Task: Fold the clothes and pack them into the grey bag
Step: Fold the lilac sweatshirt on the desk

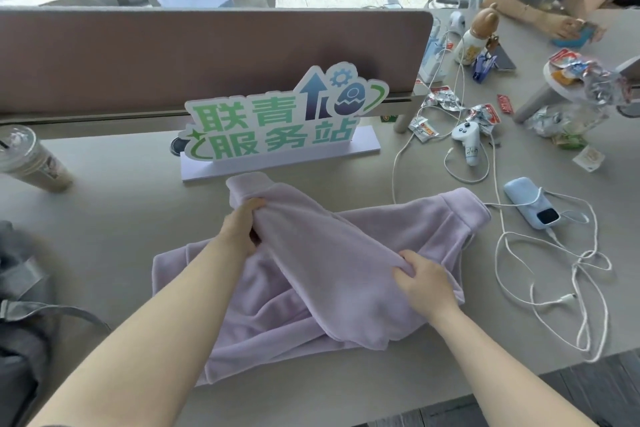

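A lilac fleece garment (322, 274) lies spread on the beige table (114, 204) in front of me. One sleeve runs diagonally across its body, cuff toward the far left. My left hand (240, 227) grips that sleeve near the cuff. My right hand (424, 279) pinches the sleeve's lower end at the garment's right side. The grey bag (20, 319) sits at the left edge, partly out of view, with a strap hanging down.
A green-lettered sign (277, 121) stands just beyond the garment, a pink divider (207, 55) behind it. A lidded drink cup (31, 159) is at far left. White cables (540, 253), a blue power bank (530, 206), a white controller (467, 142) and wrappers crowd the right. Other people stand beyond.
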{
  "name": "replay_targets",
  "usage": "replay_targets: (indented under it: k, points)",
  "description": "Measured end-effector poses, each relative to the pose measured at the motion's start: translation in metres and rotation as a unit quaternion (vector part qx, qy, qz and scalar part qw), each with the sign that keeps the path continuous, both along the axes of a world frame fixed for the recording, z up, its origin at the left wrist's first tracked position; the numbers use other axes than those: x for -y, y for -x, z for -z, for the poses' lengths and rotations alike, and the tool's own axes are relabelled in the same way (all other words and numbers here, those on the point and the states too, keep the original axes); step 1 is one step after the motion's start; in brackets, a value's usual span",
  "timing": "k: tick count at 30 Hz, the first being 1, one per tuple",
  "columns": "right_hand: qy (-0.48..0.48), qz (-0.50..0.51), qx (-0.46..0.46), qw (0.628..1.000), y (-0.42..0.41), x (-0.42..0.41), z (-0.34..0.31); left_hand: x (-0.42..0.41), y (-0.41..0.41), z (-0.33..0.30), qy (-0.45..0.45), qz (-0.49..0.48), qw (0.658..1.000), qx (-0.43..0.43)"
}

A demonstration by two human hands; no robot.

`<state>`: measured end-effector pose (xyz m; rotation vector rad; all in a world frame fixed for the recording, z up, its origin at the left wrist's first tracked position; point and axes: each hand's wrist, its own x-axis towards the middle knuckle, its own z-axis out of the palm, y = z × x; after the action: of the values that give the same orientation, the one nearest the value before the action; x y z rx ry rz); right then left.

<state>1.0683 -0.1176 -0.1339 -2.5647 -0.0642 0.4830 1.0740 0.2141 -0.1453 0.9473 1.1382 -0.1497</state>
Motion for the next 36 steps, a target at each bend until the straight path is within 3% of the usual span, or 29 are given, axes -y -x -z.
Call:
replay_targets:
  k: [5,7,9,11,15,19,22,23,25,28,30,32,34,36]
  points:
    - [-0.067,-0.024,0.045,0.996,-0.016,-0.010,-0.022,-0.004,0.050,-0.029,-0.029,-0.114,0.987,0.110]
    - [0.005,-0.070,0.012,0.997,-0.022,-0.021,-0.018,-0.014,0.076,-0.014,-0.079,-0.096,0.989,0.086]
    - [0.140,-0.126,-0.010,0.982,-0.021,-0.029,-0.002,-0.024,0.096,0.007,-0.114,-0.035,0.993,0.016]
    - [0.215,-0.134,0.023,0.967,-0.010,-0.033,0.013,-0.031,0.108,0.022,-0.128,0.007,0.992,-0.019]
    - [0.075,-0.173,0.192,0.963,0.031,-0.043,0.033,-0.022,0.102,0.001,-0.120,-0.029,0.992,0.010]
    - [0.139,-0.243,0.090,0.956,0.057,-0.054,0.044,-0.018,0.116,0.001,-0.180,-0.041,0.983,-0.007]
    - [0.155,-0.212,0.106,0.959,0.057,-0.061,0.041,-0.025,0.136,0.004,-0.210,-0.006,0.976,-0.065]
    - [0.143,-0.192,0.121,0.963,0.057,-0.065,0.037,-0.028,0.137,0.002,-0.260,0.018,0.962,-0.086]
    - [0.093,-0.160,0.153,0.971,0.063,-0.074,0.029,-0.031,0.132,-0.004,-0.449,0.104,0.881,-0.108]
    - [0.020,-0.183,0.171,0.968,0.083,-0.089,0.026,-0.031,0.113,-0.018,-0.681,0.262,0.683,-0.005]
    - [0.031,-0.241,0.104,0.964,0.102,-0.104,0.024,-0.032,0.093,-0.013,-0.701,0.416,0.575,0.072]
    - [0.076,-0.291,0.034,0.953,0.121,-0.119,0.028,-0.030,0.076,-0.006,-0.649,0.578,0.489,0.072]
    - [0.128,-0.313,0.033,0.940,0.134,-0.129,0.035,-0.034,0.067,0.004,-0.615,0.653,0.441,0.022]
    - [0.154,-0.306,0.029,0.939,0.140,-0.127,0.041,-0.043,0.064,0.014,-0.598,0.670,0.439,-0.041]
